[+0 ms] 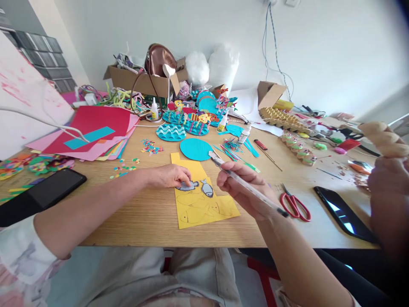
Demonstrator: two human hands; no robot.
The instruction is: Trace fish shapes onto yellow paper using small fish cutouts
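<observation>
My left hand [174, 175] rests on a yellow paper sheet [194, 217], its bent fingers pressing on a grey paper fish cutout [191, 186]. A second grey fish cutout [207, 189] lies just to the right on the same sheet. Pencilled fish outlines show on the lower part of the yellow paper. Raised over the sheet's right side, my right hand [244, 183] holds a clear pen [255, 192], its dark end toward my wrist. At the fingertips of that hand is a small pale paper piece [215, 158], perhaps another fish cutout.
Red-handled scissors [295, 204] and a phone [343, 213] lie to the right. A blue paper oval [195, 149] sits beyond the yellow sheet, near glue bottles [244, 133]. Coloured paper [92, 123] is stacked left. Another person's hand [388, 179] holds a tan ridged piece at far right.
</observation>
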